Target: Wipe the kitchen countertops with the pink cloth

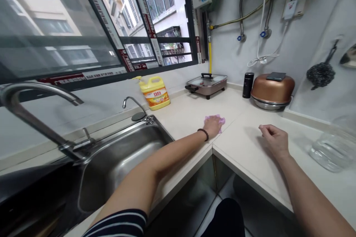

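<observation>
My left hand (pixel 213 126), with a dark beaded bracelet at the wrist, presses a crumpled light-purple cloth (pixel 221 120) onto the white countertop (pixel 180 119) near its corner joint. Parts of the cloth stick out around the fingers; the rest is hidden under the palm. Over the right-hand stretch of counter, my right hand (pixel 275 140) is loosely curled, thumb against the bent fingers, and nothing shows in it. Whether it touches the counter I cannot tell.
Left lies a steel sink (pixel 125 155) with a large faucet (pixel 30 118) and a small tap. Behind are a yellow detergent jug (pixel 155 93), a lidded electric pan (pixel 207 86), a black bottle (pixel 248 85) and a copper-coloured bowl (pixel 272 88). A clear plastic container (pixel 333 148) stands right.
</observation>
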Motion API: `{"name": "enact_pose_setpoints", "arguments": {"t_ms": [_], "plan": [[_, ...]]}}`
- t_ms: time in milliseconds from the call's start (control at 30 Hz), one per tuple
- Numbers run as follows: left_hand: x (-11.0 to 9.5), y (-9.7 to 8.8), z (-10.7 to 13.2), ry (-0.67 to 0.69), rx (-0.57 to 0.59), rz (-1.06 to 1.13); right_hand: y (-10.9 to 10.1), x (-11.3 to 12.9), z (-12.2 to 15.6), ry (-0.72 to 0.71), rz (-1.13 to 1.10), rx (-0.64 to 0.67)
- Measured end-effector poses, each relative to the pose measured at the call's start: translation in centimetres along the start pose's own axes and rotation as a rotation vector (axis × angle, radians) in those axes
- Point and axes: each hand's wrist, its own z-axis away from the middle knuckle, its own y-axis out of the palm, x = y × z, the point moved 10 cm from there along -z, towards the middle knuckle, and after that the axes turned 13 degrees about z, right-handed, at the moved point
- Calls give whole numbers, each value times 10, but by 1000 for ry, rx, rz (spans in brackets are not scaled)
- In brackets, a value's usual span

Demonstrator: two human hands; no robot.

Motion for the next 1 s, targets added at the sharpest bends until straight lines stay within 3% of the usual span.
{"name": "enact_pose_setpoints", "arguments": {"t_ms": [167,333,400,467,533,633,733,900,1000], "plan": [[-92,31,-18,186,38,102,-11,-3,-3,17,-67,-52],[-134,45,-38,28,102,729,-26,-17,-10,147,-217,-174],[-154,64,-38,-22,252,1102,-36,-29,-13,228,-282,-263],[-181,89,-31,-86,521,1507,-43,-48,-12,368,-332,-343],[-201,106,-21,-163,749,1786,-39,-68,-10,528,-371,-328],[-208,117,-14,-267,884,1922,-14,-79,-10,619,-436,-102],[-202,116,-11,-322,889,1941,-1,-80,-10,590,-456,26],[-187,113,-6,-347,809,1793,-24,-89,-11,573,-361,-91],[-174,109,-17,-311,548,1688,-40,-94,-13,560,-307,-157]]}}
